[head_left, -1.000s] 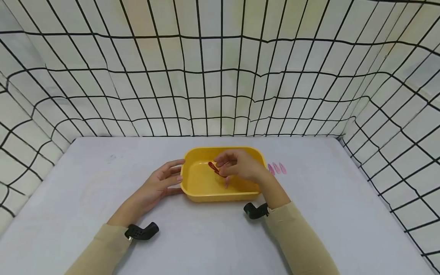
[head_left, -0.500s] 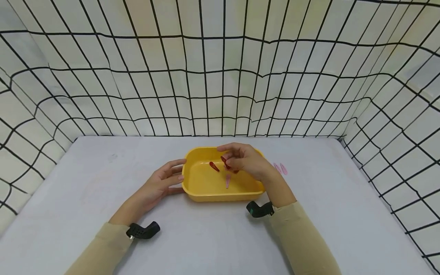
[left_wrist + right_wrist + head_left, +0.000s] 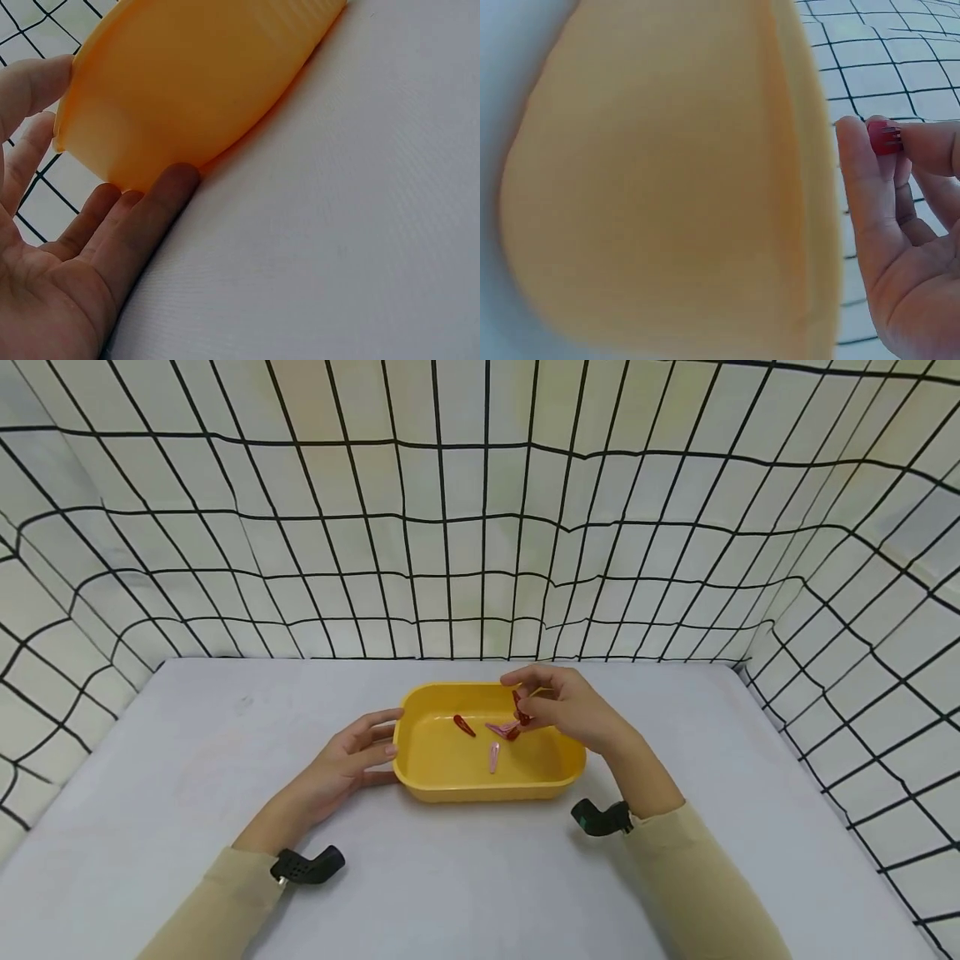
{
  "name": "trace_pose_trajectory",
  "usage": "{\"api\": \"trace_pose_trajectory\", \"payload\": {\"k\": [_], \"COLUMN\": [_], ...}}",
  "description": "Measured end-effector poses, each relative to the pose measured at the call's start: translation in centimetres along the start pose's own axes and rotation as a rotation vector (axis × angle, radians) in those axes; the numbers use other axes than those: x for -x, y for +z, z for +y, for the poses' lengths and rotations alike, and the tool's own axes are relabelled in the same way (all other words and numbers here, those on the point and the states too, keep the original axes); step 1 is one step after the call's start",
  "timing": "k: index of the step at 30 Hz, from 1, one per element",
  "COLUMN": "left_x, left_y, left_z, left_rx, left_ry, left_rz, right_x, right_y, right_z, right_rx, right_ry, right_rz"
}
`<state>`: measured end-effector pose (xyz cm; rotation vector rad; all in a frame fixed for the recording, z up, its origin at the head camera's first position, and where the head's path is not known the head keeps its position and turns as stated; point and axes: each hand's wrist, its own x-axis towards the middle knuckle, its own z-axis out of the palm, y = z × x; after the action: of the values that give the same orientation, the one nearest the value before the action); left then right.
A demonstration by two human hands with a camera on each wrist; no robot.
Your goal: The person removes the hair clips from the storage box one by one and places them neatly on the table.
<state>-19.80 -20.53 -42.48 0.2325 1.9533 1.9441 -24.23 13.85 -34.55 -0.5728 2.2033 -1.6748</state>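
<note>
In the head view, a yellow tray stands on the white table with a few snap hair clips in it. A red clip lies left of the middle, and a pink clip is nearer the front. Another pink clip and a red one lie close together under the right fingers. My right hand, above the tray's right part, pinches a red hair clip between thumb and fingertips. My left hand touches the tray's left wall and rim with its fingers extended.
Black netting over pale walls rises behind the table and along both sides. A black wrist camera sits on the left cuff, another black camera on the right cuff.
My right hand has moved right and raised a red clip from the tray. Clips it covered before now show. The pink clips on the table are now hidden by my right hand.
</note>
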Motion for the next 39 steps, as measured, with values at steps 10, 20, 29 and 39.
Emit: {"api": "trace_pose_trajectory", "payload": {"k": [10,20,29,39], "left_x": [0.1,0.4,0.0,0.0], "left_y": [-0.2,-0.4,-0.1,0.0], "left_z": [0.0,0.2,-0.3,0.0], "left_rx": [0.004,-0.011,0.004,-0.002], "left_ry": [0.006,-0.001,0.008,0.002], "left_rz": [-0.003,0.008,-0.005,0.009], "right_x": [2.8,4.3,4.4,4.3], "right_y": [-3.7,-6.9,-8.0,-8.9], "right_z": [0.6,1.8,2.6,3.4], "right_rx": [0.024,-0.007,0.034,0.094], "right_ry": [0.01,-0.04,-0.003,0.088], "right_rz": [0.13,0.231,0.243,0.261]}}
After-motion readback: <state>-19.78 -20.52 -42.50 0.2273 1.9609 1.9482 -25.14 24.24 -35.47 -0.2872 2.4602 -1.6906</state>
